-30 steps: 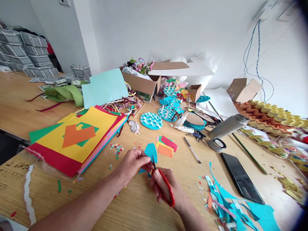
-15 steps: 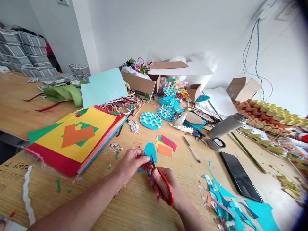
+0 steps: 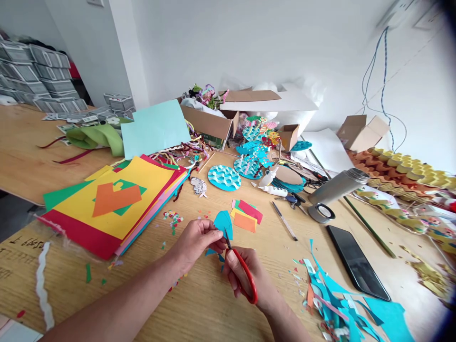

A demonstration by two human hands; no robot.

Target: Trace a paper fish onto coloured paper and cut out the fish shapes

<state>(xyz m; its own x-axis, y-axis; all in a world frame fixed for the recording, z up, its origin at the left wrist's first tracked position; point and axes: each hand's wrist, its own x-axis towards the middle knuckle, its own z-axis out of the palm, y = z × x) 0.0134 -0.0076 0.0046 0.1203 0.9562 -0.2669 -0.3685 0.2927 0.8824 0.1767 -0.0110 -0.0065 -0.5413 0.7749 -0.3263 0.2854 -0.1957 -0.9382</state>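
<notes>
Pinched between the fingers of my left hand [image 3: 202, 237] is a small blue piece of paper [image 3: 223, 223] with a rounded top. My right hand [image 3: 247, 270] grips a pair of red-handled scissors [image 3: 251, 280], its dark blades against the lower edge of the blue paper. How far the blades are parted is hard to make out. Small blue offcuts lie on the table below my left fingertips. Just beyond the paper lie several small coloured paper pieces [image 3: 245, 216] in red, yellow, orange and green.
To the left lies a stack of coloured paper sheets [image 3: 117, 209]. A pen [image 3: 284, 221], a phone [image 3: 357, 262], a metal flask [image 3: 338, 186] and blue paper scraps [image 3: 333, 289] are on the right. Wavy blue discs [image 3: 224, 178], glue bottles [image 3: 273, 190] and cardboard boxes [image 3: 206, 122] stand farther back.
The whole view has shifted very slightly. Both hands, the scissors and the blue paper hold nearly the same pose as before.
</notes>
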